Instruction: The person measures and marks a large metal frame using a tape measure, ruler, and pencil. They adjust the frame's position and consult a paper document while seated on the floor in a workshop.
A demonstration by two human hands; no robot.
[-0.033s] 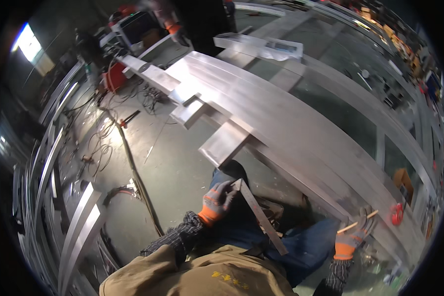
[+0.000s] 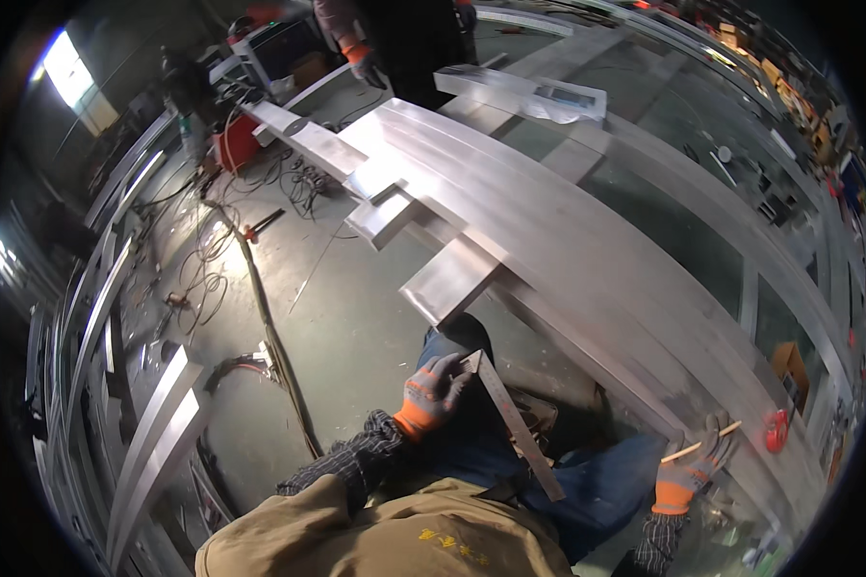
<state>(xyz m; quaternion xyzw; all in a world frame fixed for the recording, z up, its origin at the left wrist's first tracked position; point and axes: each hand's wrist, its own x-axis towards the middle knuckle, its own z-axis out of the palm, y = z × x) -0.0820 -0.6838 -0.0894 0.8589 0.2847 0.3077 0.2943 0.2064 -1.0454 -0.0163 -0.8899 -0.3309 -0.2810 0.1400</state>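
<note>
My left hand (image 2: 435, 392), in a grey glove with an orange cuff, is closed on the upper corner of a metal try square (image 2: 516, 429). The square's long blade slants down over my thigh. On the right, my right hand (image 2: 695, 469), gloved alike, holds a thin pale pencil-like stick (image 2: 688, 450) between its fingers. It rests at the near edge of a wide metal panel (image 2: 558, 231) made of long flat lengths. Two short box-section pieces, one (image 2: 452, 279) nearer me and another (image 2: 382, 217) farther off, jut from the panel's left side.
A red tape measure (image 2: 776, 431) lies on the panel's right end. Beyond the panel stands a person with a gloved hand (image 2: 364, 65). Cables (image 2: 197, 279) and a dark hose (image 2: 269, 337) cross the floor at left, near curved metal strips (image 2: 154, 442). A plastic-wrapped piece (image 2: 568, 99) lies on the far frame.
My view has turned slightly, so the panel and floor sit a little farther right. The other person's body and gloved hand show more fully. My hands keep their holds.
</note>
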